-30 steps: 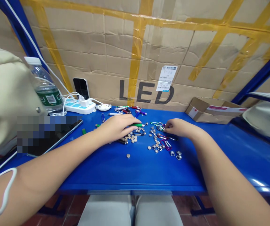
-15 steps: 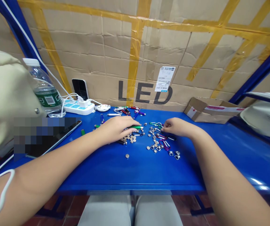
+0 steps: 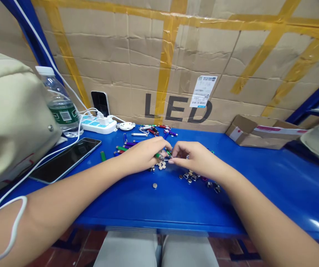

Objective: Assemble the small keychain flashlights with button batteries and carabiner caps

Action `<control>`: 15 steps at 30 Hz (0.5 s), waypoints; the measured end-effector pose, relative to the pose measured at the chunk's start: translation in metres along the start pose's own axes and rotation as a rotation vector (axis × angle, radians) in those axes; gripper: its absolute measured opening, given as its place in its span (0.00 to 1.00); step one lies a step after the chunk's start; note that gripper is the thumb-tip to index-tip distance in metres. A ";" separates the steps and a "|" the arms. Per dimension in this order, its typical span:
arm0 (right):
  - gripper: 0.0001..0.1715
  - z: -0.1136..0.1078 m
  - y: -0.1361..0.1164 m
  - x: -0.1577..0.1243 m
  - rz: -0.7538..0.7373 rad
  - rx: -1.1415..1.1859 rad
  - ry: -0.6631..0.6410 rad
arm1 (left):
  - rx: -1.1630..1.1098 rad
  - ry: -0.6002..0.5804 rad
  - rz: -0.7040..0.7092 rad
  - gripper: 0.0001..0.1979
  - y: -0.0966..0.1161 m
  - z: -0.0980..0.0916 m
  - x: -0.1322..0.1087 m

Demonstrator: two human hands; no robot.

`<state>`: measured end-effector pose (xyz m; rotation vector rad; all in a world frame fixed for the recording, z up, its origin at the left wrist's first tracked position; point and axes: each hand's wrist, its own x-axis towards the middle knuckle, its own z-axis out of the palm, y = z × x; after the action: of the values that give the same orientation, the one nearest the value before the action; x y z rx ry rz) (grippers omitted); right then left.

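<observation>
While both forearms reach forward over the glossy blue counter (image 3: 137,207), the two hands meet near its middle, the fingertips almost together. The left hand (image 3: 148,154) is closed around a green cylindrical metal tube (image 3: 158,156), its end facing right and slightly toward the viewer. The right hand (image 3: 200,157) has its thumb and fingers curled beside that end, near a slim green piece (image 3: 168,152); blur and small size prevent telling whether this is gripped. Beneath and in front of the left hand lie round silver discs (image 3: 162,165), with a lone silver disc (image 3: 154,185) nearer the front edge. Below the right hand, small shiny metal fittings (image 3: 209,184) are scattered. Left of the left hand rest several coloured slender tubes (image 3: 122,148) and, apart from them, a short green tube (image 3: 103,156). Farther back is a loose group of multicoloured metal tubes (image 3: 151,129). At left, a dark-screened smartphone (image 3: 65,159) lies flat in front of a white-and-blue power strip (image 3: 98,126). At right rear stands an open brown cardboard box (image 3: 259,133).
</observation>
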<state>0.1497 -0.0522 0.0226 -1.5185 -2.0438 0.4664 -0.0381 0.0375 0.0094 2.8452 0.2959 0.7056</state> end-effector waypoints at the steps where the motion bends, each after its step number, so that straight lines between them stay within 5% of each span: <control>1: 0.10 0.000 0.000 0.000 0.011 0.026 0.004 | -0.009 -0.012 0.021 0.10 -0.001 0.000 0.000; 8: 0.18 0.001 -0.001 -0.003 0.082 0.324 -0.165 | 0.035 0.032 0.149 0.08 -0.004 -0.001 -0.003; 15: 0.22 0.004 -0.009 -0.008 0.044 0.325 -0.274 | -0.002 0.076 0.159 0.09 -0.002 -0.004 -0.004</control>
<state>0.1418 -0.0621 0.0233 -1.3618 -2.0115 1.0193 -0.0432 0.0387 0.0106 2.8675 0.0797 0.8456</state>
